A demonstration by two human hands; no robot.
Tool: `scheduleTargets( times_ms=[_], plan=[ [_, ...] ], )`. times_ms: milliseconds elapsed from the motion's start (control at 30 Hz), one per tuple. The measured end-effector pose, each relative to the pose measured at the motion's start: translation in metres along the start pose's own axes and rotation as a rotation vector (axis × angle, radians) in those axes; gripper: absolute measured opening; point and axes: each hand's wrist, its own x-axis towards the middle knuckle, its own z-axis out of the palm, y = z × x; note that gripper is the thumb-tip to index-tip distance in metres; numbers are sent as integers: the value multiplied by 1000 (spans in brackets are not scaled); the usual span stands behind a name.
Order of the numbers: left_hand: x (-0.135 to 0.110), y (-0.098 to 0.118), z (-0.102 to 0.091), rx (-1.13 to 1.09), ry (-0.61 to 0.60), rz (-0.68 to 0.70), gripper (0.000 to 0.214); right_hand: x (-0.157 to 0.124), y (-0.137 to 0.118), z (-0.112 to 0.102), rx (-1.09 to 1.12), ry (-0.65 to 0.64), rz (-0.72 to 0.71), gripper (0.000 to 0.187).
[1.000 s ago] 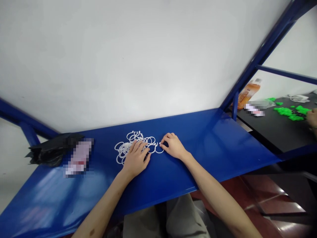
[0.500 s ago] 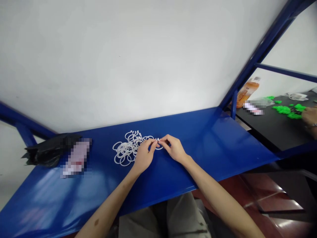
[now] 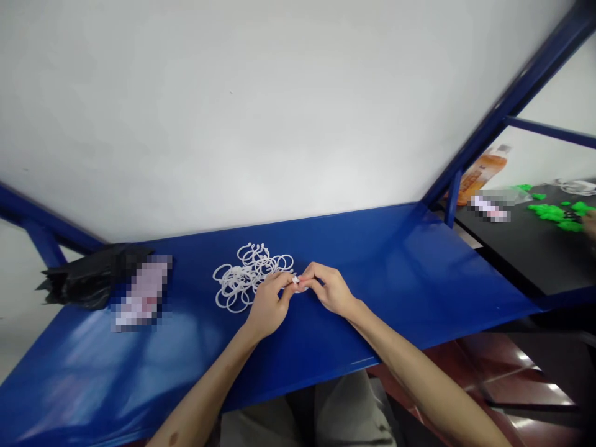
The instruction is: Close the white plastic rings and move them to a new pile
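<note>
Since one second earlier, the left hand [image 3: 270, 304] has left its spread position over the heap of rings [image 3: 237, 282] and come rightward to meet the right hand [image 3: 334, 290], which keeps nearly the same place. The fingers of both hands are closed in a pinch, thumb against forefinger, with the fingertips almost meeting. Between them is a small white ring [image 3: 295, 280], gripped by both hands; a short arc of it shows just below the fingertips, and the rest is hidden. The ring is at the right edge of the heap, above the blue tabletop [image 3: 395, 267]; whether it touches the surface cannot be told. The heap, of thin overlapping white rings, lies directly on the tabletop beside the left hand, several with knobbed ends visible at the top. Well apart, at the far left, a crumpled black bag [image 3: 84, 279] lies next to a pinkish, pixelated object [image 3: 145, 287]. At the right, beyond the blue frame [image 3: 493, 118], a black table [image 3: 507, 245] carries an orange bottle [image 3: 483, 175] and bright green pieces [image 3: 548, 212], near a co-worker's hand [image 3: 591, 225] partly cut off by the edge of view.
</note>
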Motion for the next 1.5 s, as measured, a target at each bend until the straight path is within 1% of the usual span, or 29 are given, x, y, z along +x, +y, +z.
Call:
scheduleTargets(
  times_ms=[133, 300, 400, 467, 500, 533, 600, 633, 667, 733, 767, 833, 867, 933, 1000, 1100, 1133, 1200, 1267, 1333, 1400, 1500],
  plan=[
    [0, -1, -4, 70, 37, 50, 23, -1, -3, 0, -1, 17, -24, 21],
    [-2, -7, 0, 169, 22, 143, 24, -4, 1, 1, -51, -79, -77, 25],
    [0, -10, -5, 179, 9, 175, 25, -4, 2, 6, -85, -27, -65, 24],
    [3, -13, -17, 225, -12, 224, 24, -2, 3, 7, -166, 37, -41, 22],
    [5, -17, -26, 288, -14, 232, 28, 0, 5, 6, -238, 68, -18, 22],
    [6, -22, -35, 359, 19, 217, 34, 1, 8, 3, -329, 97, 19, 22],
    [7, -37, -53, 526, 119, 122, 44, 3, 16, -9, -539, 158, 142, 23],
    [7, -45, -61, 593, 127, 70, 47, 3, 21, -17, -638, 191, 224, 25],
    [6, -53, -68, 638, 121, 27, 44, 3, 27, -26, -719, 230, 306, 26],
    [5, -67, -75, 670, 69, -13, 32, 0, 40, -43, -837, 272, 419, 28],
    [4, -72, -77, 666, 62, -21, 29, -2, 45, -50, -879, 271, 444, 29],
    [4, -76, -78, 627, 70, -13, 30, -4, 52, -59, -941, 317, 450, 30],
    [5, -76, -77, 597, 88, -4, 31, -5, 52, -60, -958, 348, 433, 30],
    [7, -71, -76, 521, 128, 15, 33, -3, 49, -55, -945, 396, 363, 29],
    [9, -64, -74, 443, 160, 27, 34, 0, 39, -43, -853, 367, 254, 28],
    [10, -52, -68, 334, 173, 48, 34, 4, 20, -16, -610, 218, 85, 23],
    [11, -48, -65, 299, 164, 56, 34, 4, 14, -7, -525, 154, 50, 23],
    [10, -41, -55, 232, 109, 79, 32, 2, 5, 10, -391, 43, 8, 27],
    [9, -34, -44, 169, 11, 94, 29, -1, 1, 23, -317, -26, -13, 31],
    [8, -26, -34, 121, -70, 102, 28, -3, 2, 30, -281, -40, -7, 26],
    [8, -19, -28, 94, -102, 74, 26, -4, 6, 33, -255, -4, 30, 18],
    [9, -11, -25, 33, -103, -15, 26, -2, 12, 32, -215, 83, 109, 14]
  ],
)
